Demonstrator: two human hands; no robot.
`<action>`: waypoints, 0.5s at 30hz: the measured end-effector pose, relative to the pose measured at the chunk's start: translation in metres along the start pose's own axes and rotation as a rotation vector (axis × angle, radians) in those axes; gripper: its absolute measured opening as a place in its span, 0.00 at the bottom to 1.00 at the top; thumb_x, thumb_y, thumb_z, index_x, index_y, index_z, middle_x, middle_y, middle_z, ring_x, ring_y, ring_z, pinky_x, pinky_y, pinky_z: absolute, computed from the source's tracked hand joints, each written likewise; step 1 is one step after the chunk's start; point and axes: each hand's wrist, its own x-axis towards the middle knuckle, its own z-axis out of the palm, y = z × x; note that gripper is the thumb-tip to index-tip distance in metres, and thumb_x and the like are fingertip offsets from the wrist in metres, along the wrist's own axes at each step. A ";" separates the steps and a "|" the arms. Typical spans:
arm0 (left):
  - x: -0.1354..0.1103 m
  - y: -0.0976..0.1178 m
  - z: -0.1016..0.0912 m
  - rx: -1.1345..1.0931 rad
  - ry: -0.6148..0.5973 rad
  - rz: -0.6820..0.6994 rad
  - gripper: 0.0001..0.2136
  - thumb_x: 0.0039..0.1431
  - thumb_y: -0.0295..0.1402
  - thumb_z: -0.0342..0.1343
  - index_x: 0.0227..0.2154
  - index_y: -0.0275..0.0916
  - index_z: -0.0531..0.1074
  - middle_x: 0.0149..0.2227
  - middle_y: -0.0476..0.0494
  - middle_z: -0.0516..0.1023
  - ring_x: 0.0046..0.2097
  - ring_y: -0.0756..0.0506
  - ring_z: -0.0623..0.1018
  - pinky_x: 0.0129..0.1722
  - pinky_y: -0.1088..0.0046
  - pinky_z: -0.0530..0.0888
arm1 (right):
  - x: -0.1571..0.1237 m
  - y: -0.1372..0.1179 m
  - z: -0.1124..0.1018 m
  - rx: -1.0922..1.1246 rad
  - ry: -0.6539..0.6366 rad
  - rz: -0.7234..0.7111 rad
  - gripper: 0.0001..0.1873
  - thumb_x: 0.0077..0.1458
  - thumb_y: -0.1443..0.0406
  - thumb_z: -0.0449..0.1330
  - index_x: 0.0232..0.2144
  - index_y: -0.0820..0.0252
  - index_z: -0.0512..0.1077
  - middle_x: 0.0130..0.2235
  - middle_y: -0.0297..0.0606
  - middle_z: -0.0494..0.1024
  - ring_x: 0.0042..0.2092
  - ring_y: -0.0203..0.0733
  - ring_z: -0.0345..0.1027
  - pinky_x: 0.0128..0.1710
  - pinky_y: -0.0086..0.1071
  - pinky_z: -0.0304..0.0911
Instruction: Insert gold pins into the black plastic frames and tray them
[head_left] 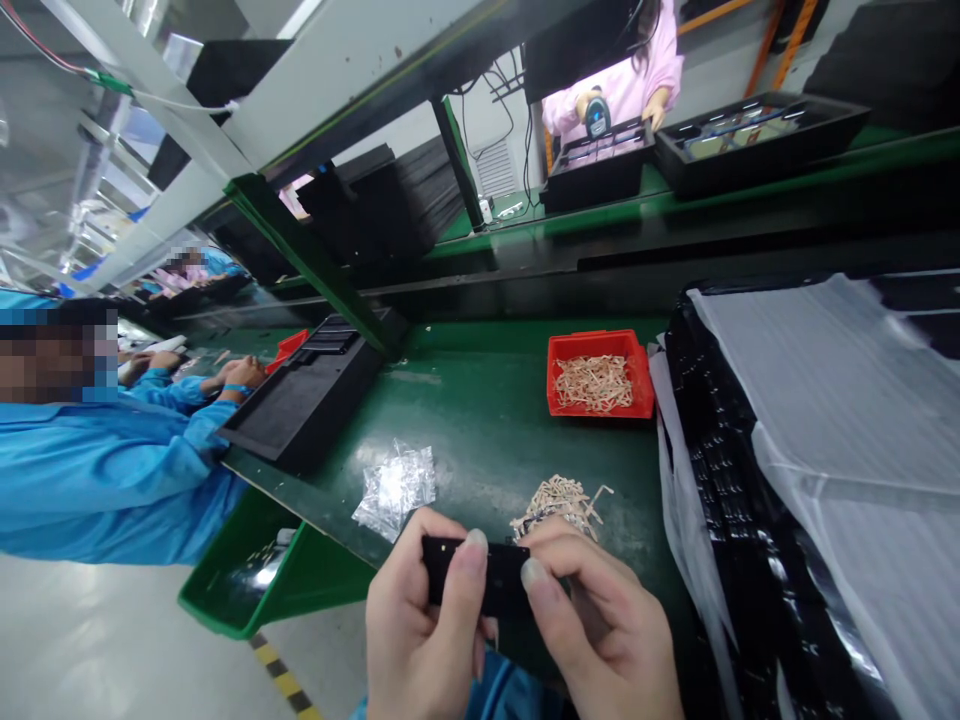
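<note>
A flat black rectangular part with small light dots along its top edge is held up near the bench's front edge. My left hand grips its left end, thumb across the front face. At its right end, my right hand is closed with thumb and forefinger pinched at the edge. Just beyond my fingers lies a loose pile of small beige bent strips. Left of that pile sits a heap of clear plastic pieces. Farther back stands a red bin holding more beige strips.
On the right, a large stack of black parts is interleaved with white sheets. A black tray rests at the left, beside a co-worker in blue. Below hangs a green bin. Across the bench, a person in pink holds a scanner.
</note>
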 end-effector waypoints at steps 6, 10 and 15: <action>0.000 -0.002 0.008 0.026 0.027 -0.007 0.27 0.57 0.58 0.67 0.24 0.41 0.63 0.15 0.61 0.58 0.16 0.58 0.56 0.14 0.88 0.53 | -0.004 0.000 0.002 -0.033 0.004 -0.009 0.13 0.69 0.67 0.58 0.30 0.56 0.73 0.31 0.33 0.76 0.32 0.36 0.71 0.35 0.27 0.69; 0.002 -0.004 0.012 0.039 0.026 -0.004 0.29 0.56 0.61 0.66 0.23 0.41 0.62 0.14 0.62 0.56 0.16 0.58 0.56 0.14 0.88 0.53 | -0.002 0.001 0.002 -0.069 0.004 -0.038 0.12 0.69 0.69 0.57 0.31 0.55 0.72 0.32 0.31 0.76 0.33 0.34 0.72 0.35 0.25 0.68; -0.001 -0.005 0.007 -0.021 0.018 -0.019 0.29 0.58 0.61 0.64 0.25 0.41 0.63 0.14 0.60 0.59 0.16 0.58 0.57 0.16 0.87 0.54 | -0.002 0.001 0.000 -0.064 -0.014 -0.046 0.11 0.69 0.69 0.57 0.32 0.55 0.72 0.32 0.30 0.76 0.34 0.33 0.72 0.36 0.25 0.68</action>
